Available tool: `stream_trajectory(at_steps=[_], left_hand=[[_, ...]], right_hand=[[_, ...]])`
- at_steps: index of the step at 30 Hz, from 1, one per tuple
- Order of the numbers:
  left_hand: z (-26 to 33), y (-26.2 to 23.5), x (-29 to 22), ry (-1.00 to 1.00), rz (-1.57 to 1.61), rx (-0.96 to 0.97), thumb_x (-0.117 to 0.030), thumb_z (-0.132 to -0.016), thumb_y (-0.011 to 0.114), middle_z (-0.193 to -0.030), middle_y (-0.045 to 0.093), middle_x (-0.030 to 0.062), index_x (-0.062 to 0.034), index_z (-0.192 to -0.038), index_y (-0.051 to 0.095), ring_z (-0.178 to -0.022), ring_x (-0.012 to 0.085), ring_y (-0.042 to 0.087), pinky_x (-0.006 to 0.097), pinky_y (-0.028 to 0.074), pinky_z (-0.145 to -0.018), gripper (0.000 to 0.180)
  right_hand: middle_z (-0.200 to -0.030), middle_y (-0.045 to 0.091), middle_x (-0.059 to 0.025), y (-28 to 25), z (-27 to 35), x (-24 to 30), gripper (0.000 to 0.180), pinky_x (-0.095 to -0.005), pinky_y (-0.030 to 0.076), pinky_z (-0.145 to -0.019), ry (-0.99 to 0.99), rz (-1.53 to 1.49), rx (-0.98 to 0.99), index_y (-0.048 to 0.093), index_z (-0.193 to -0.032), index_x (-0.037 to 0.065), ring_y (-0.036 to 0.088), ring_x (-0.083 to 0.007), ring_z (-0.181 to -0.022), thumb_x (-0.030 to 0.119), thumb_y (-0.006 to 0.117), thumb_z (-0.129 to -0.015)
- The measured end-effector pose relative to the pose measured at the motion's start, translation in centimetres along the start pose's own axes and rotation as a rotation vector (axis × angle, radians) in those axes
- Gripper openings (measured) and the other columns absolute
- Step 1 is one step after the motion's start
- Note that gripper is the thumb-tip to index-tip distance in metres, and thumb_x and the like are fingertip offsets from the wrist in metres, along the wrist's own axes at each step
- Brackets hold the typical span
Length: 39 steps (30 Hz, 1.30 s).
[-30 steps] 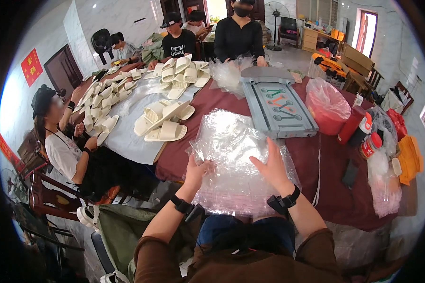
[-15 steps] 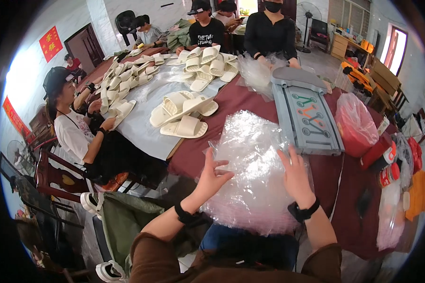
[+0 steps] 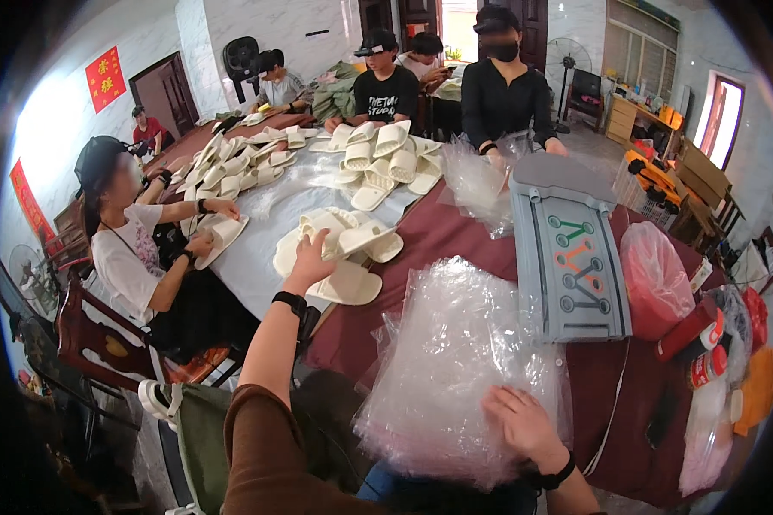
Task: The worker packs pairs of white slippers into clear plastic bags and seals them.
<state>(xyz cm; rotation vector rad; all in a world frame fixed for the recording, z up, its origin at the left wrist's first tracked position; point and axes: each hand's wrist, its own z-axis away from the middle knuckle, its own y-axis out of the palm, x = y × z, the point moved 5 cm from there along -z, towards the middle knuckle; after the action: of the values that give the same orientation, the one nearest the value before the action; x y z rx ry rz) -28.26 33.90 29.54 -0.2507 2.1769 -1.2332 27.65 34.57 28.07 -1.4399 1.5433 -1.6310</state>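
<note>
My left hand point(image 3: 313, 262) reaches out over a small pile of cream slippers point(image 3: 362, 236), its fingers apart and at the slippers; whether they press on one cannot be told. One slipper point(image 3: 349, 283) with its sole toward me lies just right of my wrist. A thick stack of clear plastic bags point(image 3: 442, 369) lies in front of me, partly over the table's near edge. On its lower right part rests my right hand point(image 3: 522, 421), open, fingers stretched out over the film. Each wrist wears a black band.
A grey plastic case point(image 3: 569, 257) with coloured shapes stands right of the bags, beside a pink bag point(image 3: 653, 270) and a red-lidded jar point(image 3: 706, 367). Larger slipper heaps point(image 3: 391, 163) lie farther back. Co-workers sit or stand around the table; one at left handles a slipper point(image 3: 223, 240).
My left hand has left the space above the bags and gone forward and left to the slippers. My right hand has come down nearer me onto the bags. The view has shifted.
</note>
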Motion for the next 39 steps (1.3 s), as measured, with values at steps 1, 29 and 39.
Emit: stream_trajectory(at_steps=[1, 29, 39], left_hand=[[-0.7, 1.5, -1.6, 0.028, -0.020, 0.148, -0.037, -0.071, 0.082, -0.144, 0.035, 0.0370, -0.0231, -0.146, 0.042, -0.131, 0.0588, 0.034, 0.058, 0.036, -0.109, 0.087], [19.1, -13.4, -32.3, 0.429, 0.510, -0.043, -0.019, -0.080, 0.081, -0.113, 0.057, 0.0209, 0.0021, -0.134, 0.053, -0.095, 0.0317, 0.062, 0.038, 0.051, -0.079, 0.064], [26.2, 3.6, -35.1, 0.269, 0.231, 0.285, -0.029, -0.083, 0.076, -0.121, 0.055, 0.0301, 0.0127, -0.137, 0.041, -0.110, 0.0459, 0.055, 0.047, 0.046, -0.093, 0.077]], right_hand=[[-0.141, 0.055, -0.0087, -0.3, 0.2, -0.3, 0.043, -0.0449, 0.041, -0.108, 0.006, -0.022, -0.044, 0.062, -0.129, 0.016, 0.053, -0.0298, -0.128, 0.007, 0.053, -0.088], [-0.140, 0.055, -0.0120, 0.7, 1.1, 0.3, 0.045, -0.0451, 0.040, -0.107, -0.132, 0.079, -0.195, 0.061, -0.129, 0.012, 0.050, -0.0323, -0.129, 0.006, 0.058, -0.085], [-0.122, 0.066, -0.0179, -2.7, 3.0, -0.6, 0.027, -0.0368, 0.049, -0.094, 0.062, -0.536, -0.434, 0.068, -0.115, 0.000, 0.063, -0.0333, -0.109, 0.007, 0.058, -0.090]])
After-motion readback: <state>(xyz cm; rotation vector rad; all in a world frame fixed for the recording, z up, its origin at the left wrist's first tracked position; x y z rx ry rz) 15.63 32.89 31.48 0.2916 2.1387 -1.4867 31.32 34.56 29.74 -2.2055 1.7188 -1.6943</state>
